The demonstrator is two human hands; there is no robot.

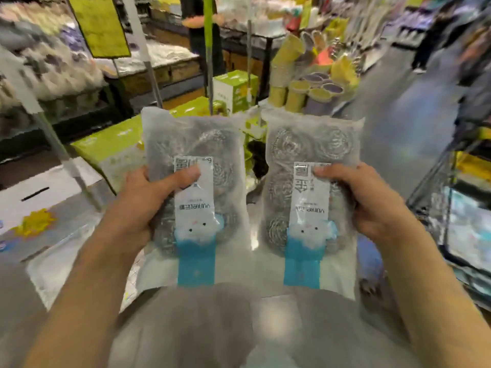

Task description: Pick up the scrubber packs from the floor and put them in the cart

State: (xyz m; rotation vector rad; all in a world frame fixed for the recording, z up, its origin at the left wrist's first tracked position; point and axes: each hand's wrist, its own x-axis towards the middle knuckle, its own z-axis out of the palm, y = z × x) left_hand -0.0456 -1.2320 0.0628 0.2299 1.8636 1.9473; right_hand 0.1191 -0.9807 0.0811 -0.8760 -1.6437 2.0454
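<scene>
Two scrubber packs are up off the floor, one in each of my hands, held side by side at chest height, apart with a narrow gap between them. My left hand (148, 203) grips the left pack (195, 197) by its outer long edge, thumb pressed across the white label on the front, fingers curled behind where I cannot see them. My right hand (369, 203) grips the right pack (310, 197) the same way from the opposite side, thumb on the label. Both packs stand with their long axis pointing away from me, blue label ends nearest my body, the steel coils showing through the clear film at the far end. Each pack lies inboard of its grip, so most of its width hangs unsupported towards the middle. The wire frame at the right edge (435, 187) I take to be the cart, though the frame is blurred and I cannot be sure; if so, the right hand is much the nearer, and the left pack would have to cross over. Green boxes (111, 147) and rolled cloths (300, 83) sit ahead on display. Judgement: pickup done for these two, drop into cart not yet done. Risk: the slick film slipping from a one-edge hold
</scene>
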